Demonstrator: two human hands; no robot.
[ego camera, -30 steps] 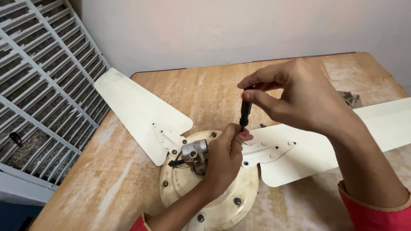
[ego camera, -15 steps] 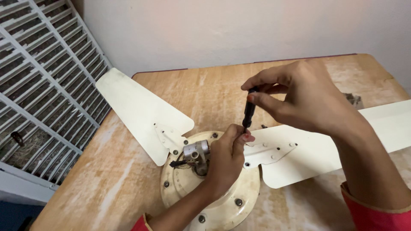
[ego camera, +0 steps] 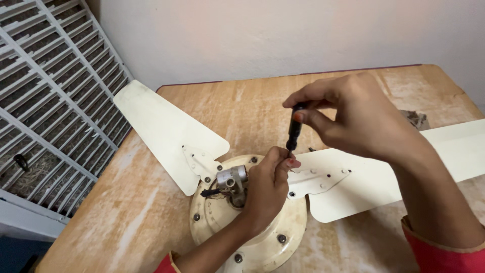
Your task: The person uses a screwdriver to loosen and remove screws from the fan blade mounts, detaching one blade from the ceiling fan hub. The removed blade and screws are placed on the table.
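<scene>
Your right hand pinches the black screwdriver near its top, shaft upright, tip down at the blade bracket. Your left hand is curled closed around the lower shaft — fingertips at the tip, resting on the cream fan motor housing. Fan blades spread over the wooden table; white grille to the left.
</scene>
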